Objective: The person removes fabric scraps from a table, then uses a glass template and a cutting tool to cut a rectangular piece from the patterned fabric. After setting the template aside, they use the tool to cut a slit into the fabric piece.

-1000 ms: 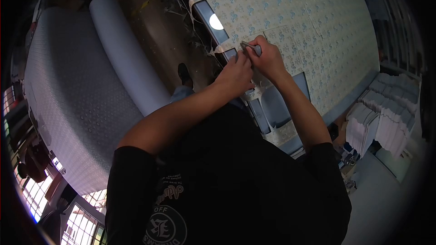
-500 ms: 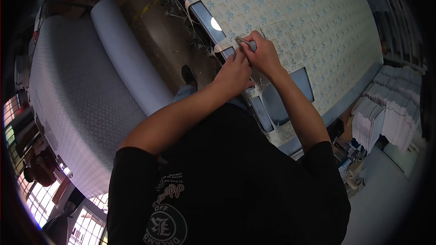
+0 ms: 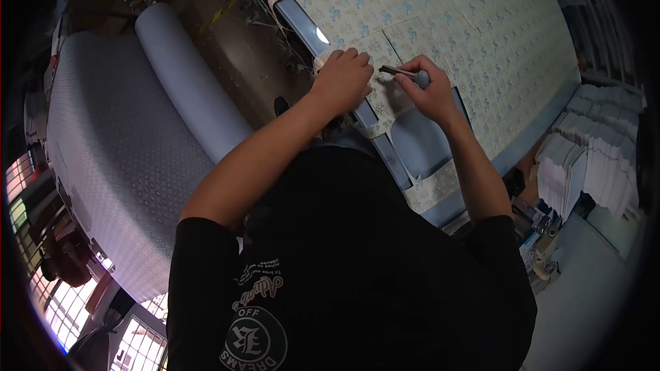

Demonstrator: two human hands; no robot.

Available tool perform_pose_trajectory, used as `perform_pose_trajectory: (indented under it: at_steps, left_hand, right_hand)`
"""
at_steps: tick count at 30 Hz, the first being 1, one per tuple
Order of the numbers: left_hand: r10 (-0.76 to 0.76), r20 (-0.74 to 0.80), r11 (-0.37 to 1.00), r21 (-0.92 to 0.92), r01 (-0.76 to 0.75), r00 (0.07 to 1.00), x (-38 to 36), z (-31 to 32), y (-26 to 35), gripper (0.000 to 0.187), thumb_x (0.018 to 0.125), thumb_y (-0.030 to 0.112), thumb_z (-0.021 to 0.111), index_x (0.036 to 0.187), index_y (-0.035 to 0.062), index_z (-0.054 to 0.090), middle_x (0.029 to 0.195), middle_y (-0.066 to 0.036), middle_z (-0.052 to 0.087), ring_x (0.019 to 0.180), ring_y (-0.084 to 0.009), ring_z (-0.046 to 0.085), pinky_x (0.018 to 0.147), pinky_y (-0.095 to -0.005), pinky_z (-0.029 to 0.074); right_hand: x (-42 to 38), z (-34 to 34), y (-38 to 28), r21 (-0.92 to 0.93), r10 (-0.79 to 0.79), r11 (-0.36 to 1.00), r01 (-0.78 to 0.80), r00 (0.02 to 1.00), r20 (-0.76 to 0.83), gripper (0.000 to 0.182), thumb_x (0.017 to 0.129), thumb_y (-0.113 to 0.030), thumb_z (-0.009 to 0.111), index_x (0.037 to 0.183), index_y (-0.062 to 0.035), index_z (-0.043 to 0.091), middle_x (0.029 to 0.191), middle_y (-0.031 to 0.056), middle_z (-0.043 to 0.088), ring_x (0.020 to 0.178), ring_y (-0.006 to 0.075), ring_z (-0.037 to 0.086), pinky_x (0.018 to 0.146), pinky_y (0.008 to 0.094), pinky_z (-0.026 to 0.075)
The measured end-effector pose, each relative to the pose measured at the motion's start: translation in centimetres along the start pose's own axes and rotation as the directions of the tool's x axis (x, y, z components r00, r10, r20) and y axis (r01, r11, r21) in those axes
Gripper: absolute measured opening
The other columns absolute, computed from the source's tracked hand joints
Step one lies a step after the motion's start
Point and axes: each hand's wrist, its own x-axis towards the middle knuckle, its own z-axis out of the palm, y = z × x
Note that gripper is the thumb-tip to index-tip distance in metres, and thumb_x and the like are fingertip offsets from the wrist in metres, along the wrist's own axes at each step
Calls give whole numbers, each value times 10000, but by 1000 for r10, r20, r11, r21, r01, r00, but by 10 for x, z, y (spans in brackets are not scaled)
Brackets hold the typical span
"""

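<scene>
My right hand (image 3: 432, 93) is closed around a small hand tool (image 3: 421, 79) with a narrow dark tip and a rounded grey end. Its tip points left, just above a cream sheet (image 3: 474, 48) printed with small blue figures. My left hand (image 3: 342, 81) lies at the sheet's left border, its fingers bent and close together. What those fingers grip, if anything, is hidden beneath them. Between my forearms, a rounded cut-out (image 3: 419, 144) in the sheet shows a smooth blue-grey surface. Blue-grey rectangular openings (image 3: 301, 22) run along the border, with cream strips between them.
On the left stands a large roll of grey patterned material (image 3: 124, 144) beside a smooth pale roll (image 3: 189, 75). Stacks of white folded material (image 3: 577, 144) are at the right. Loose scraps (image 3: 251, 17) hang along the table's left edge, above the brown floor (image 3: 227, 48).
My right hand has moved right and slightly down with the tool, apart from my left hand. The left hand has shifted up and left along the border. A dark cut line in the sheet looks wider.
</scene>
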Motion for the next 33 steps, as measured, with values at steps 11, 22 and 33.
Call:
perform_pose_trajectory:
  at_steps: [11,22,33]
  left_hand:
    - [-93,249,996,30,88,964,53,-12,-1,678,609,304,934,1172,69,639,1199,-106,617,1167,-288,608,946,-391,546]
    - [-139,341,990,85,116,930,69,-16,7,641,568,277,983,1108,36,736,1170,-124,677,1109,-308,674,906,-393,543]
    - [-154,393,987,111,120,906,76,-17,12,589,574,253,980,1088,53,772,1173,-129,692,1113,-301,677,924,-407,502]
  right_hand:
    - [-53,6,4,-239,-77,956,168,933,352,170,888,-103,745,1035,-81,663,904,88,720,801,279,707,715,347,546]
    - [-57,9,0,-321,-86,926,200,938,336,212,866,-92,742,1057,-100,651,887,94,699,786,316,682,694,377,540]
    - [-57,19,-3,-398,-21,904,157,946,324,221,835,-62,742,1011,-86,611,914,116,699,839,345,682,710,410,548]
